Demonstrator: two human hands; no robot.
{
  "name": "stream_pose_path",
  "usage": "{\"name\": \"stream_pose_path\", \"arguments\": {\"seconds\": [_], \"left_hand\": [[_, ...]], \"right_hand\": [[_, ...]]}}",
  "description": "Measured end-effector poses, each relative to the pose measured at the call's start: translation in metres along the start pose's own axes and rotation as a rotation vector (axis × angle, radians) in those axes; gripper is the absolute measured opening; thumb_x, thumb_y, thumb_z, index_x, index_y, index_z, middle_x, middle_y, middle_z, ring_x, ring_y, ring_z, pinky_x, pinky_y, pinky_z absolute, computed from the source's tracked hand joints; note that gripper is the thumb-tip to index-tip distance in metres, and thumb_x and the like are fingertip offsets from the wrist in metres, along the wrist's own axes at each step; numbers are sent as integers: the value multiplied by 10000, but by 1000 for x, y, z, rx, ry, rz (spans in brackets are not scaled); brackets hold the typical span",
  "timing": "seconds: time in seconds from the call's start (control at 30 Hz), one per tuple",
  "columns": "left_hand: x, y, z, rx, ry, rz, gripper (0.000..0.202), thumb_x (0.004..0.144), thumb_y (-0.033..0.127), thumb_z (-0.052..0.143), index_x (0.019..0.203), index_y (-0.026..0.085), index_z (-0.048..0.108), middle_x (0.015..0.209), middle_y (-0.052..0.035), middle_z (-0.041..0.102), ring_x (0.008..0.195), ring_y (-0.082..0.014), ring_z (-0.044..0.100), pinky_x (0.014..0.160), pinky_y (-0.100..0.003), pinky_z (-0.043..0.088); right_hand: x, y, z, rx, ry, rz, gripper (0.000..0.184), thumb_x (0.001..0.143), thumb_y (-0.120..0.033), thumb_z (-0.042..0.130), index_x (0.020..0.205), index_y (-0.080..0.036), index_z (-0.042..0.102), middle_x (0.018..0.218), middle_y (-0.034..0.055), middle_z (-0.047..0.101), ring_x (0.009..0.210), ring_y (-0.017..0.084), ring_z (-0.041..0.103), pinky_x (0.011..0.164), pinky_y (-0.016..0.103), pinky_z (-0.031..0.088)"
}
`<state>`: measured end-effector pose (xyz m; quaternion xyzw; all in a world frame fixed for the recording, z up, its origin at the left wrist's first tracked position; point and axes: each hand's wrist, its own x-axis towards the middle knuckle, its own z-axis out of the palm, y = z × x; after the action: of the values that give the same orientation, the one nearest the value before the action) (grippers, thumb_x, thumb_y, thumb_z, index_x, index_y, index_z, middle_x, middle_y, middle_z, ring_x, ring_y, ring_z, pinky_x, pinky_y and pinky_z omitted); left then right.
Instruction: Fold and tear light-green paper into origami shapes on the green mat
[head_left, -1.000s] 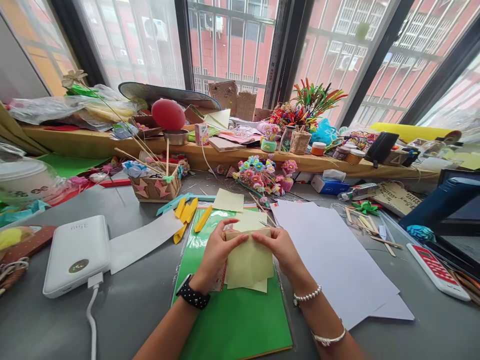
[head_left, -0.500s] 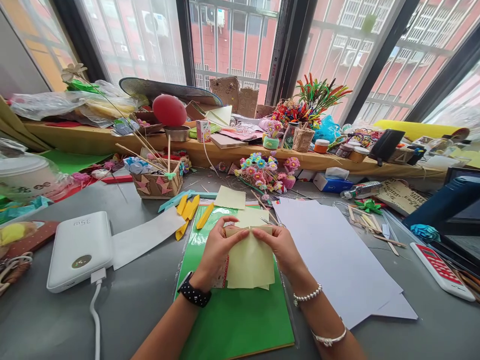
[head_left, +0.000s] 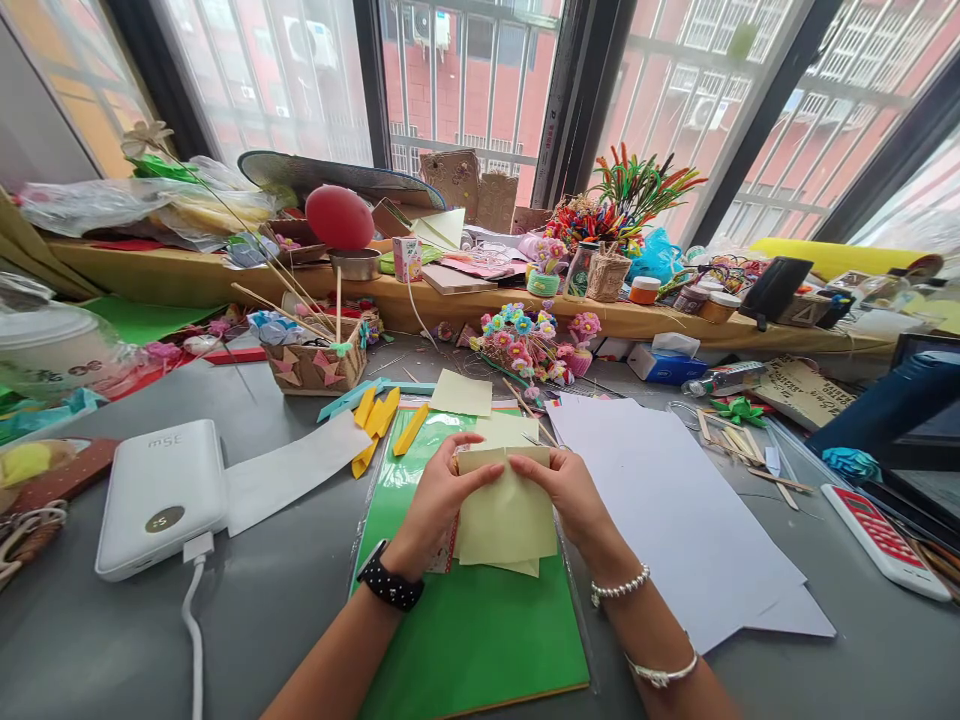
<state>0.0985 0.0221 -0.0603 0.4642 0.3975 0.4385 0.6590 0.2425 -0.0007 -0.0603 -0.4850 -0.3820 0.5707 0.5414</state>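
Note:
Between both hands, a pale yellow sheet of paper (head_left: 504, 520) is held by its upper edge above a green folder (head_left: 480, 640). My left hand (head_left: 442, 495) pinches the sheet near its top left, thumb on the near face. With its thumb close to the other, my right hand (head_left: 570, 490) grips the top right part. The fingers behind the paper are mostly hidden. Another yellow sheet (head_left: 461, 393) lies beyond the hands at the folder's far end. Folded yellow-orange paper pieces (head_left: 375, 425) rest at the folder's upper left.
Large white sheets (head_left: 667, 500) lie to the right. A white power bank (head_left: 161, 500) with a cable stands at left, beside a paper strip (head_left: 296, 480). Behind are a cardboard box with sticks (head_left: 319, 365) and crocheted flowers (head_left: 525, 340). A red-and-white calculator (head_left: 885, 545) is far right.
The lower edge of the held paper has shifted slightly up and right, and its top edge has tilted. My right hand has moved slightly right; both hands still grip the sheet.

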Motion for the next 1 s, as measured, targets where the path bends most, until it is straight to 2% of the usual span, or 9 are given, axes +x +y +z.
{"name": "stream_pose_path", "arguments": {"seconds": [0.13, 0.3, 0.4, 0.6, 0.73, 0.83, 1.0], "left_hand": [[-3, 2, 3, -43, -14, 9, 415, 580, 302, 688, 827, 225, 364, 600, 54, 594, 484, -120, 571, 443, -199, 437], [-3, 2, 5, -51, -21, 44, 418, 571, 309, 692, 794, 225, 350, 583, 68, 581, 476, -116, 562, 434, -194, 433], [-2, 1, 4, -50, -25, 56, 418, 574, 311, 691, 796, 227, 347, 597, 63, 587, 485, -119, 565, 440, -197, 431], [0, 1, 2, -19, 4, 22, 426, 574, 324, 689, 808, 223, 347, 594, 67, 565, 470, -119, 565, 445, -201, 416], [0, 2, 2, -11, -5, 20, 425, 579, 321, 683, 817, 224, 345, 609, 68, 560, 479, -118, 567, 448, -201, 416], [-1, 1, 3, -18, 2, 28, 430, 579, 318, 685, 808, 222, 333, 628, 59, 567, 496, -122, 574, 451, -203, 425], [-2, -1, 4, -28, 56, 59, 463, 559, 318, 699, 762, 228, 292, 568, 82, 550, 450, -108, 548, 419, -188, 417]], "right_hand": [[0, 1, 2, 85, -16, 63, 308, 524, -340, 717, 724, -120, 640, 670, 55, 662, 556, 166, 592, 536, 279, 456], [0, 2, 3, 127, -22, 91, 309, 517, -338, 722, 724, -128, 629, 667, 49, 662, 561, 169, 595, 546, 286, 465], [1, 3, 2, 104, -14, 68, 312, 528, -343, 715, 738, -131, 625, 685, 52, 661, 572, 169, 594, 551, 286, 466], [2, 3, 0, -116, 55, -79, 357, 545, -415, 686, 736, -119, 625, 708, 69, 654, 589, 171, 579, 511, 256, 442], [3, 1, -1, -169, -11, -74, 372, 567, -434, 665, 755, -116, 622, 727, 67, 650, 617, 174, 578, 524, 253, 439], [3, 1, -1, -187, 4, -98, 341, 579, -431, 656, 709, -118, 624, 690, 56, 641, 586, 156, 560, 511, 242, 426], [2, 3, 2, -70, 24, -31, 364, 538, -436, 682, 712, -122, 624, 675, 58, 644, 561, 161, 561, 511, 262, 441]]}}
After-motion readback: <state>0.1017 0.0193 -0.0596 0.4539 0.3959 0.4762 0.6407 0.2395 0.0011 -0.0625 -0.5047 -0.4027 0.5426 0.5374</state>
